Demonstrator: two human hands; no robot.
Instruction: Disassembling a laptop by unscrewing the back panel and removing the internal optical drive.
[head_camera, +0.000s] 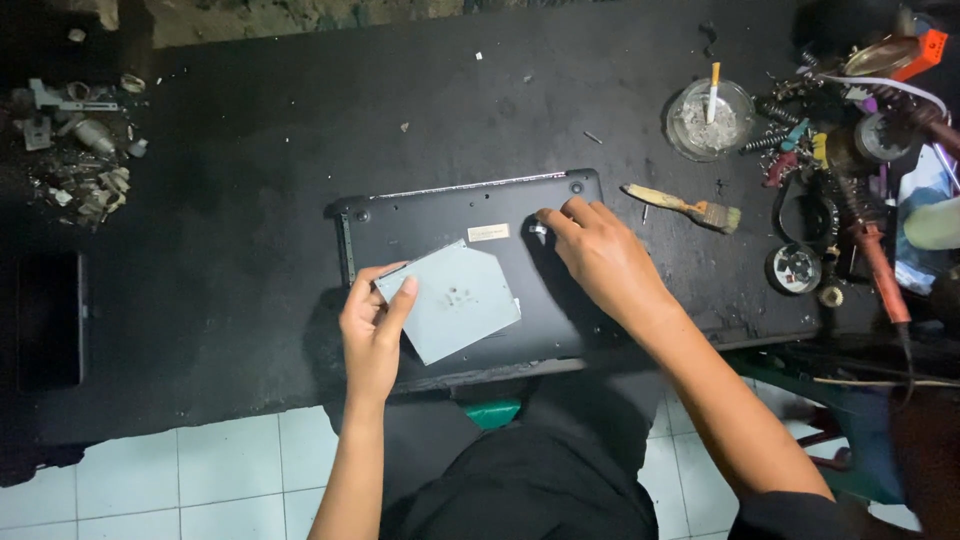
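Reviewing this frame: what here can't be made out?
- Head view: what the right hand fingertips pinch on the laptop base is too small.
- Laptop base under the grey drive: covered by it and the left hand.
- Tool pile: tangled, cut by the right edge.

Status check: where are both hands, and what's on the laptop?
Left hand grips grey drive module over upturned black laptop. Right hand fingertips on small silver part on laptop base. Paintbrush lies clear, right of laptop.

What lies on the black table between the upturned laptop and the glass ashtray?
A paintbrush lies between the laptop and the ashtray, seen in the head view.
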